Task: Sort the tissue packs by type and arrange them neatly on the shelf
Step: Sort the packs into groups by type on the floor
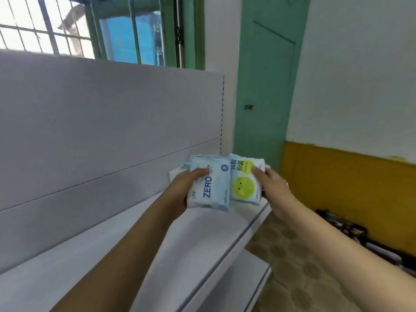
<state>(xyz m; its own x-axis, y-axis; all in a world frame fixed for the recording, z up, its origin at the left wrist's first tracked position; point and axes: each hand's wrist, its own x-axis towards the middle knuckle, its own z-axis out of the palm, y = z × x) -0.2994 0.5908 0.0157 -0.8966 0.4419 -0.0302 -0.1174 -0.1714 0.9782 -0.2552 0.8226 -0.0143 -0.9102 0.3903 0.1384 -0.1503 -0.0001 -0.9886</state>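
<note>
At frame centre, the left hand (pixel 180 188) grips a blue-white "ZERO" plastic tissue pack (pixel 210 188); the right hand (pixel 273 190) grips a white pack with green smiley circles (pixel 245 182). Both packs touch side by side above the white shelf (pixel 202 239); more blue packs (pixel 191 161) lie behind.

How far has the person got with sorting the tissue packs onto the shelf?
Done: nothing visibly placed yet. In hand: left hand grips the blue ZERO pack, right hand the green-dot pack, both above the shelf. Left: setting each down by type.
</note>
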